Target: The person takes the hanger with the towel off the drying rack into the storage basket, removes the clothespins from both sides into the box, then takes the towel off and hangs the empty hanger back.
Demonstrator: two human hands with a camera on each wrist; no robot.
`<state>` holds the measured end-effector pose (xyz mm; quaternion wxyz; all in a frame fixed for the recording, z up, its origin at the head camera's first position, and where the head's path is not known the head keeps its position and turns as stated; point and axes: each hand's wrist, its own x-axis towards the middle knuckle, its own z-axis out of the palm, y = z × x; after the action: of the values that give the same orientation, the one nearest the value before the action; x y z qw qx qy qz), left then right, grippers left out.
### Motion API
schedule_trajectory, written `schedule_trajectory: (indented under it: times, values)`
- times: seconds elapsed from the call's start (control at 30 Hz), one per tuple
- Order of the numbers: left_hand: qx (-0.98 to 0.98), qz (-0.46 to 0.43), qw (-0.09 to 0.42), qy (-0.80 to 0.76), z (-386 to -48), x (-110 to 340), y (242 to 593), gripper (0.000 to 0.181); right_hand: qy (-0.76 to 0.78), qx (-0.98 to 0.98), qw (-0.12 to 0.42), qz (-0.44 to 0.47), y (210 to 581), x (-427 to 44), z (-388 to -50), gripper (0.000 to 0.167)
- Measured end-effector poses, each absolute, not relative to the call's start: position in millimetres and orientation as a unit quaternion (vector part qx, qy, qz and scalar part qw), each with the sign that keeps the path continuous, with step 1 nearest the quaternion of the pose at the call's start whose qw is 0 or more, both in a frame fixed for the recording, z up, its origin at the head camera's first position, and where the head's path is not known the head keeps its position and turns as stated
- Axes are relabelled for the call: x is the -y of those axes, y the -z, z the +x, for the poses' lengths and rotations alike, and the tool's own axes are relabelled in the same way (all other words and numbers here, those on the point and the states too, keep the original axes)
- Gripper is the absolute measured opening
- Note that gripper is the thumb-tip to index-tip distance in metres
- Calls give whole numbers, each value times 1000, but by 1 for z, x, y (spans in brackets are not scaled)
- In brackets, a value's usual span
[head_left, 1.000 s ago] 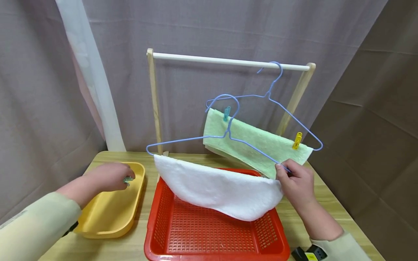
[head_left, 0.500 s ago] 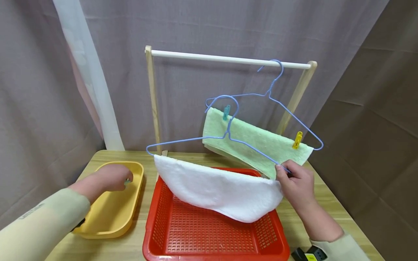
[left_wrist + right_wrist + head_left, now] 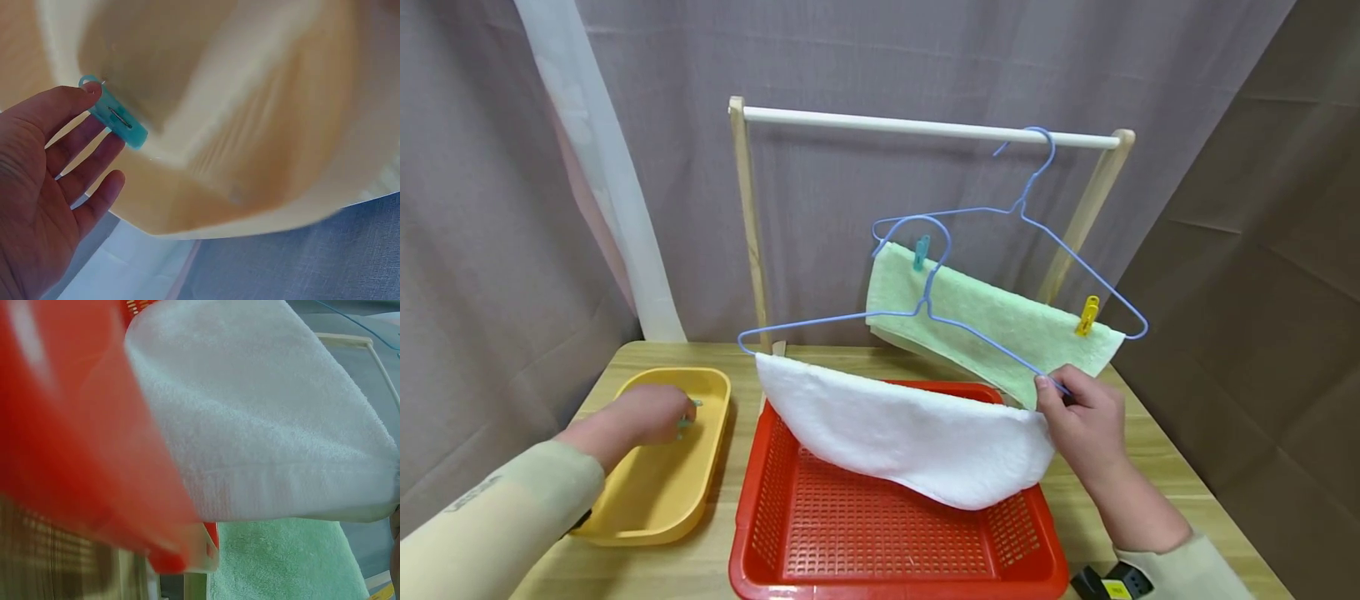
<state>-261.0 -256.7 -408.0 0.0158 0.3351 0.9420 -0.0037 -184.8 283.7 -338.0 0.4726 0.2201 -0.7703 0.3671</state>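
My left hand (image 3: 651, 415) is over the yellow tray. In the left wrist view it pinches a teal clothespin (image 3: 119, 117) between thumb and fingers, and the other fingers are loosely bent. My right hand (image 3: 1082, 417) grips the right end of a blue wire hanger (image 3: 928, 302). Draped over this hanger's lower part is a white towel (image 3: 895, 433), hanging above the red basket. In the right wrist view the white towel (image 3: 262, 419) fills much of the picture, and only a sliver of the hand shows at the right edge.
Behind, a second blue hanger (image 3: 1022, 200) hangs from the rack's white bar (image 3: 887, 125). It carries a green towel (image 3: 977, 304) with a teal clothespin (image 3: 921, 252) and a yellow clothespin (image 3: 1087, 317). The red basket (image 3: 748, 508) stands mid-table, right of the yellow tray (image 3: 718, 442).
The left hand shifts slightly within the yellow tray, and the teal clothespin at its fingertips turns. The right hand holds the hanger and white towel almost still. The head view tilts a little.
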Motion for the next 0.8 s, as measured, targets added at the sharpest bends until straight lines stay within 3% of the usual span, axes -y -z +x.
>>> schedule_trajectory:
  times: [0.33, 0.8]
  values:
    - [-943, 332, 6, 8, -258, 260, 413, 29, -370, 776, 465, 214, 334, -285, -182, 24]
    - [-951, 306, 39, 12, -254, 260, 403, 19, -374, 777, 461, 210, 334, -284, -183, 25]
